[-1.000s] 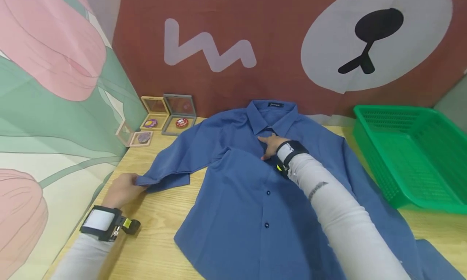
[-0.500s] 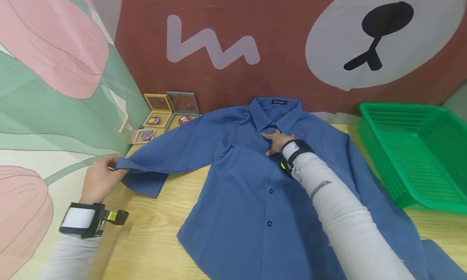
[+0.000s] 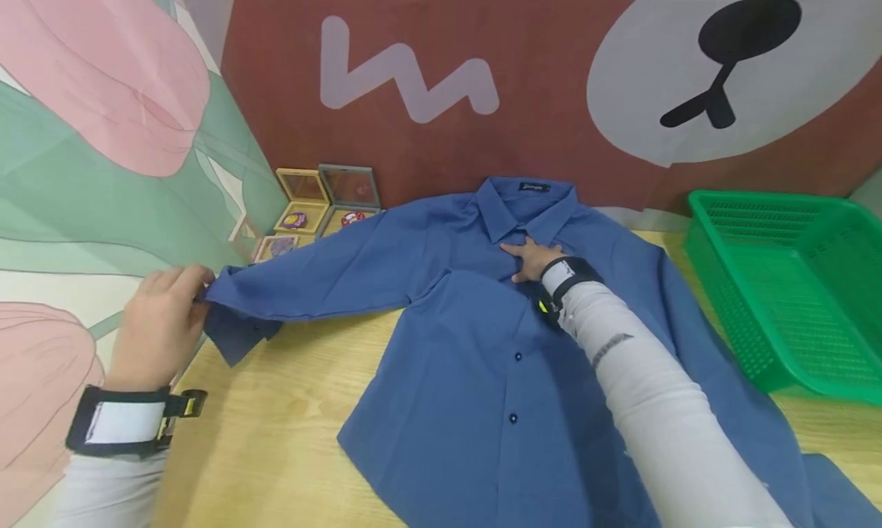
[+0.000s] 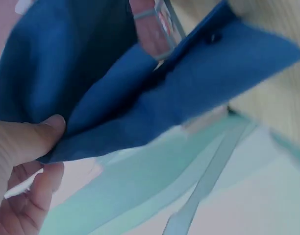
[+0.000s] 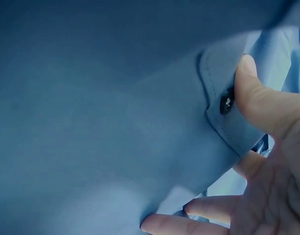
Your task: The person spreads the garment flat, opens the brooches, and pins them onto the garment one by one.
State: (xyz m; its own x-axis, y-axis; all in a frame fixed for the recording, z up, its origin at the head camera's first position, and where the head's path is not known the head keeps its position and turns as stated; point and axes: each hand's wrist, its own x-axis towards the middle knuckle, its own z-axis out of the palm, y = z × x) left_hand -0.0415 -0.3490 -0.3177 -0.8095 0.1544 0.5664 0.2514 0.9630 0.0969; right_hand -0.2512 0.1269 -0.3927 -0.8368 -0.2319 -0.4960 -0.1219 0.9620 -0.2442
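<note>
A blue button-up shirt [image 3: 455,375] lies front up on the wooden table, its collar toward the back wall. At the far left, my left hand [image 3: 157,321] pinches the end of its sleeve [image 3: 324,275] between thumb and fingers, and the cuff hangs partly raised. In the left wrist view the cuff [image 4: 155,107] falls in an open fold with a small dark button. Just below the collar [image 3: 530,210], my right hand [image 3: 534,260] presses on the shirt front with fingers spread. Beside its thumb, the right wrist view shows a dark button [image 5: 227,101].
A green plastic basket [image 3: 765,360] stands at the right. Small open cases [image 3: 303,206] with round items sit at the back left, partly behind the sleeve. A brown wall [image 3: 413,153] bounds the back, and a flower-patterned wall [image 3: 138,206] the left.
My left hand has drawn the sleeve end left and up, so the sleeve now stretches straighter and covers part of the small cases. The right hand stays at the same spot on the shirt.
</note>
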